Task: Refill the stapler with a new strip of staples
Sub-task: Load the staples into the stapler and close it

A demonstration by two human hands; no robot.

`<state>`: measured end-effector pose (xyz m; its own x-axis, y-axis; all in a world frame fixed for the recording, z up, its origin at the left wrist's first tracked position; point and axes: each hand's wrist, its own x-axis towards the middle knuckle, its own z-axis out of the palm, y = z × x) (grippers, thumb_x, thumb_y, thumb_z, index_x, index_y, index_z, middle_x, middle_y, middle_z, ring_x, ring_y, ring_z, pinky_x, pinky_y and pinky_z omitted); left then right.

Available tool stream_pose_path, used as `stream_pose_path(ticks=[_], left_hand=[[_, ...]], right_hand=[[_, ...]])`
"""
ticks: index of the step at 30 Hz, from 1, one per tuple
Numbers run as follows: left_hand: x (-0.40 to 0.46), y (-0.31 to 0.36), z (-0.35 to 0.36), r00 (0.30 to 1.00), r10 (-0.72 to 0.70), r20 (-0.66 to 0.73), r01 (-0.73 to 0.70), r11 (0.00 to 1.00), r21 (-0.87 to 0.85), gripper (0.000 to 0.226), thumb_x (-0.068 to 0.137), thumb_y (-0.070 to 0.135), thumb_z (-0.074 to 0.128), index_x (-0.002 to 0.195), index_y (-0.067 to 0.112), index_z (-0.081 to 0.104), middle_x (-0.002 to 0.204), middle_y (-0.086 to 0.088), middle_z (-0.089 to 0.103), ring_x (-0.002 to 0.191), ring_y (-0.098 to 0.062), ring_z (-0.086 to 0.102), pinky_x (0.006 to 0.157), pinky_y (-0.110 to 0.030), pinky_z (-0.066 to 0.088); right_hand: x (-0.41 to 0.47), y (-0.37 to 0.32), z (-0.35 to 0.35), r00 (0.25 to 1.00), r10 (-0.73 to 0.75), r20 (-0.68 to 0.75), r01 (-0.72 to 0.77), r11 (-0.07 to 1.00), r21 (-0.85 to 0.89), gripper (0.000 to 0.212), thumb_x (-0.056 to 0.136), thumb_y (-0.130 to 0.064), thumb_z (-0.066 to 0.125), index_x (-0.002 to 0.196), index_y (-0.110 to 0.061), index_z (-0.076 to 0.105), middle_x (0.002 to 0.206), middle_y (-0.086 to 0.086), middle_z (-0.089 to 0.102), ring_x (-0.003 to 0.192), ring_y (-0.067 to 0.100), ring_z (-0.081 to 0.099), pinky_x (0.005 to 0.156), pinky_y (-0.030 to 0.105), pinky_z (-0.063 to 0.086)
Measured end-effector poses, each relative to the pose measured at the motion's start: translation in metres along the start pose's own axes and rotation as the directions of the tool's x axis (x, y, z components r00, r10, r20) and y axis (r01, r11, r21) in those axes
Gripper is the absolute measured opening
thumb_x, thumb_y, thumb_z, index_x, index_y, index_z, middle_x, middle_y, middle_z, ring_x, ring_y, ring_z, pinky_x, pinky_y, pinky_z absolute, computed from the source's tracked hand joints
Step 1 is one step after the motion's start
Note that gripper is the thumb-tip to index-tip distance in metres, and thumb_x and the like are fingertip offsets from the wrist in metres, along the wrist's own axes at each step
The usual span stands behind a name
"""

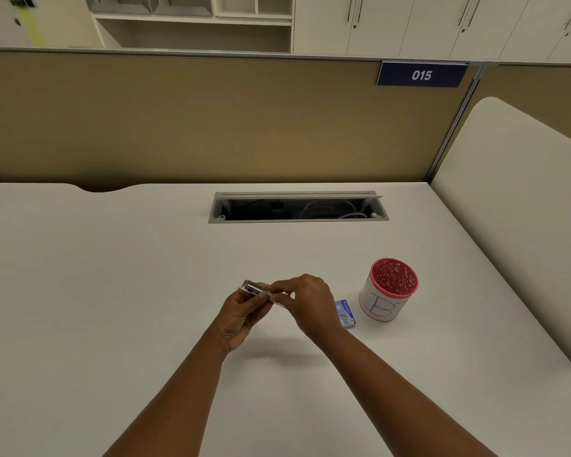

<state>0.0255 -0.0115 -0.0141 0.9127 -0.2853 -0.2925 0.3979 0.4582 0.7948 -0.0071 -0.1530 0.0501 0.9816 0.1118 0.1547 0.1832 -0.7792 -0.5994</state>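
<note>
Above the middle of the plain white desk (112,291), the left hand (241,316) has its grip closed around a small silvery metal stapler (252,287), held in the air with its far end pointing up and to the left. Just to its right, the right hand (305,303) meets it, fingertips pinched shut at the stapler's near end on what looks like a thin metallic piece; whether that is the strip of staples or part of the stapler is too small to tell. Right of the hands, a small blue cardboard staple box (345,313) lies on the desk, and beside it stands a white cylindrical pot with a red rim (389,293). Judging by this, loading is under way: the stapler is in hand and being worked, but it does not yet look closed and set down.
</note>
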Motion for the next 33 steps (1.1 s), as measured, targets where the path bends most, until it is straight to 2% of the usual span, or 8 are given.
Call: stream_pose_path(ticks=[2, 5, 8, 10, 18, 25, 28, 33], left_hand=[[-0.001, 0.0, 0.003, 1.0, -0.006, -0.021, 0.005, 0.998, -0.055, 0.013, 0.063, 0.004, 0.066, 0.07, 0.011, 0.074, 0.069, -0.004, 0.076, 0.066, -0.01, 0.072, 0.056, -0.015, 0.057], [-0.001, 0.0, 0.002, 1.0, -0.011, -0.028, 0.008, 0.995, -0.101, 0.029, 0.047, 0.009, 0.075, 0.075, 0.008, 0.07, 0.068, -0.007, 0.075, 0.063, -0.013, 0.073, 0.052, -0.017, 0.057], [0.0, -0.001, 0.0, 0.998, -0.021, -0.06, 0.011, 0.986, -0.165, 0.01, 0.077, 0.0, 0.06, 0.083, 0.007, 0.066, 0.068, -0.005, 0.076, 0.063, -0.011, 0.072, 0.051, -0.016, 0.057], [0.0, -0.003, -0.002, 0.996, -0.055, -0.065, 0.043, 0.984, -0.175, 0.017, 0.088, -0.001, 0.048, 0.087, 0.007, 0.064, 0.07, -0.004, 0.077, 0.064, -0.01, 0.072, 0.051, -0.016, 0.057], [-0.002, -0.004, -0.002, 0.995, -0.098, 0.018, 0.099, 0.992, -0.079, 0.035, 0.059, 0.008, 0.07, 0.093, 0.008, 0.065, 0.078, -0.003, 0.078, 0.072, -0.009, 0.073, 0.057, -0.017, 0.058], [-0.001, -0.001, 0.002, 0.997, -0.081, -0.015, 0.08, 0.994, -0.075, 0.023, 0.061, 0.005, 0.072, 0.084, 0.009, 0.07, 0.072, -0.002, 0.077, 0.066, -0.008, 0.072, 0.056, -0.017, 0.058], [0.001, 0.0, 0.0, 0.996, -0.075, -0.04, 0.072, 0.995, -0.066, 0.014, 0.082, -0.001, 0.056, 0.089, 0.008, 0.065, 0.071, -0.001, 0.076, 0.065, -0.007, 0.071, 0.056, -0.016, 0.057], [0.0, 0.003, 0.001, 0.997, -0.068, -0.049, 0.065, 0.996, -0.065, 0.015, 0.086, -0.002, 0.052, 0.086, 0.007, 0.064, 0.068, -0.002, 0.076, 0.064, -0.009, 0.072, 0.055, -0.016, 0.057]], right_hand=[[0.0, -0.001, -0.003, 1.0, 0.009, 0.011, -0.01, 1.0, 0.018, 0.025, 0.083, -0.03, 0.063, 0.106, -0.02, 0.067, 0.104, 0.004, 0.073, 0.092, 0.019, 0.064, 0.081, 0.026, 0.045], [-0.001, -0.002, -0.009, 0.997, 0.055, 0.047, -0.055, 0.998, -0.014, 0.046, 0.075, -0.032, 0.072, 0.117, -0.021, 0.057, 0.11, 0.005, 0.07, 0.095, 0.021, 0.065, 0.082, 0.029, 0.048], [0.0, -0.004, -0.013, 0.991, 0.088, 0.097, -0.08, 0.994, -0.08, 0.047, 0.075, -0.023, 0.072, 0.117, -0.019, 0.049, 0.106, 0.006, 0.07, 0.093, 0.025, 0.064, 0.078, 0.032, 0.048], [0.003, -0.006, -0.018, 0.989, 0.107, 0.102, -0.101, 0.993, -0.058, 0.039, 0.076, -0.019, 0.071, 0.111, -0.016, 0.053, 0.104, 0.008, 0.071, 0.093, 0.025, 0.064, 0.078, 0.033, 0.049], [0.019, -0.011, -0.038, 0.97, 0.078, 0.231, -0.035, 0.982, -0.187, 0.021, 0.075, -0.019, 0.073, 0.094, -0.016, 0.066, 0.1, 0.007, 0.071, 0.09, 0.022, 0.064, 0.081, 0.038, 0.054], [0.016, -0.009, -0.037, 0.976, 0.044, 0.212, -0.017, 0.991, -0.131, 0.031, 0.075, -0.015, 0.072, 0.103, -0.019, 0.059, 0.106, 0.005, 0.07, 0.09, 0.021, 0.065, 0.079, 0.033, 0.051], [0.013, -0.007, -0.036, 0.978, -0.013, 0.206, 0.038, 0.993, -0.115, 0.035, 0.078, -0.014, 0.069, 0.11, -0.025, 0.06, 0.113, 0.003, 0.066, 0.095, 0.021, 0.062, 0.077, 0.032, 0.047], [0.011, -0.007, -0.033, 0.965, -0.052, 0.258, 0.099, 0.98, -0.173, 0.026, 0.086, -0.016, 0.059, 0.111, -0.025, 0.063, 0.113, 0.007, 0.065, 0.098, 0.024, 0.059, 0.081, 0.036, 0.048]])
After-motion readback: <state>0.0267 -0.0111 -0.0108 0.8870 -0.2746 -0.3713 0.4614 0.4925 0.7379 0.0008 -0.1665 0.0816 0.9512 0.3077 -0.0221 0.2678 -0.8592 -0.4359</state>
